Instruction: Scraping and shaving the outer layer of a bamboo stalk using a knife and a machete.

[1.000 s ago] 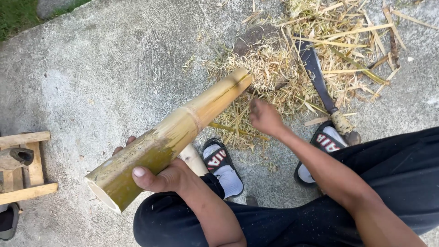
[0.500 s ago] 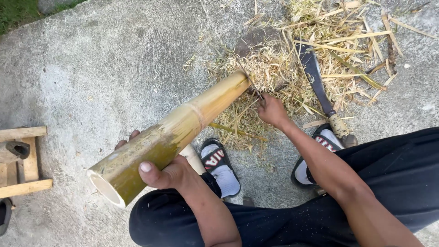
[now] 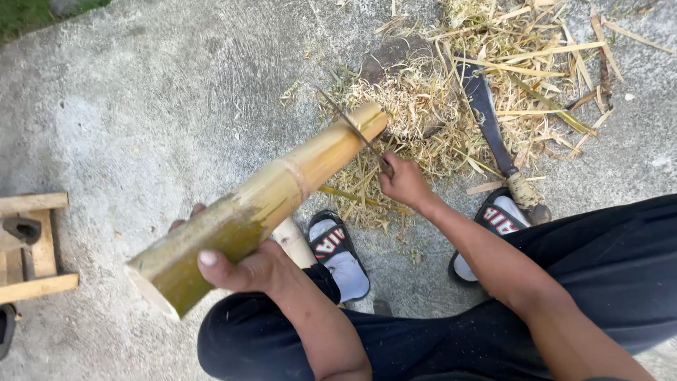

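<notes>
The person wears dark, near-black trousers (image 3: 564,282) of a loose, soft cloth, flecked here and there with pale dust. Both forearms are bare, with no sleeves, watch or bands showing. The left hand (image 3: 247,271) and the right hand (image 3: 403,182) are bare too, without gloves or rings. On the feet are black slide sandals with a broad strap that bears white and red lettering: the left sandal (image 3: 338,250) has a pale grey footbed, and the right sandal (image 3: 493,226) matches it.
</notes>
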